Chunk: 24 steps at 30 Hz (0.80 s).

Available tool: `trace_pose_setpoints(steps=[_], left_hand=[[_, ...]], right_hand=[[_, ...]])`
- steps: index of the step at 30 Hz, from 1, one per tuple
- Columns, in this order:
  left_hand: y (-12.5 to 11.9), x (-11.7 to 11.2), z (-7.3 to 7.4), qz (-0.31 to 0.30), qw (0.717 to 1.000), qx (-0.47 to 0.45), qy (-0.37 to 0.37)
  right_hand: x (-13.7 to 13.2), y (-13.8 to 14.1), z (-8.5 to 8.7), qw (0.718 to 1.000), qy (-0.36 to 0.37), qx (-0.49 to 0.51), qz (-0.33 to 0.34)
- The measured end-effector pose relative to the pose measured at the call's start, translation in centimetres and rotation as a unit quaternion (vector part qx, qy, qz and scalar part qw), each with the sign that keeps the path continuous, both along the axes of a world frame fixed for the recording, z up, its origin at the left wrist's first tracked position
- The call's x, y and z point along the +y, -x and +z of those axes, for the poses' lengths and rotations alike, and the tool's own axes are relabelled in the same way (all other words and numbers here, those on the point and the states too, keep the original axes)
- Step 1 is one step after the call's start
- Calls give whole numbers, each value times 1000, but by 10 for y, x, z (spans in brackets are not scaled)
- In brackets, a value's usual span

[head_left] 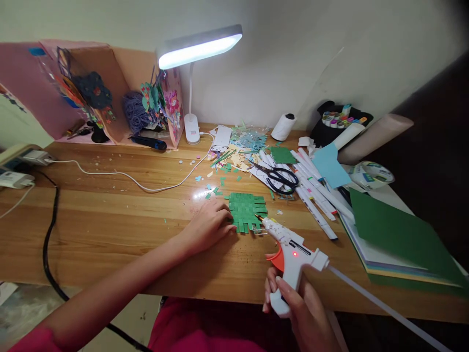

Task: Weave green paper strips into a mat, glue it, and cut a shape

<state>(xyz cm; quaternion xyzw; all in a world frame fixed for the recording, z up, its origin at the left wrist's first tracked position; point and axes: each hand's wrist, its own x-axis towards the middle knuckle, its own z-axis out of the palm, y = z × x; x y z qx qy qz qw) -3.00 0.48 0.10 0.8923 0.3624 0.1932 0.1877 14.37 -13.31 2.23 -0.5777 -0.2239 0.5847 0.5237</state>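
Note:
A small mat of woven green paper strips point(246, 209) lies flat on the wooden table, its strip ends uneven. My left hand point(212, 220) rests at its left edge, fingers bent and tips pressing on that edge. In my right hand point(293, 298) is a white hot glue gun point(293, 256) with an orange trigger and a lit red light. Its nozzle points at the mat's right side, close to the strips; whether it touches them I cannot tell. A glue stick point(366, 293) sticks out of the gun's back.
Black-handled scissors point(282, 180), white markers point(311, 195) and paper scraps point(238, 156) lie beyond the mat. Green sheets point(399, 239) are stacked at right, near tape point(372, 175). A lit lamp point(201, 46), thread spool point(283, 128), pink box point(141, 66) and white cable point(120, 175) stand farther back.

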Motion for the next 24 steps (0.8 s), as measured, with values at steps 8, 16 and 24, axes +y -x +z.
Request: trace_pose_setpoints(steps=[8,16,24], left_hand=[[-5,7,2,14,997,68,-36],[-3,10,1,-5,996,80,-49],[-6,23,1,-10,997,78,-24]], right_hand=[[-4,3,2,1000,28,6,4],[-1,5,2,999,39,-19,-1],[0,-1,-2,990,47,-110,72]])
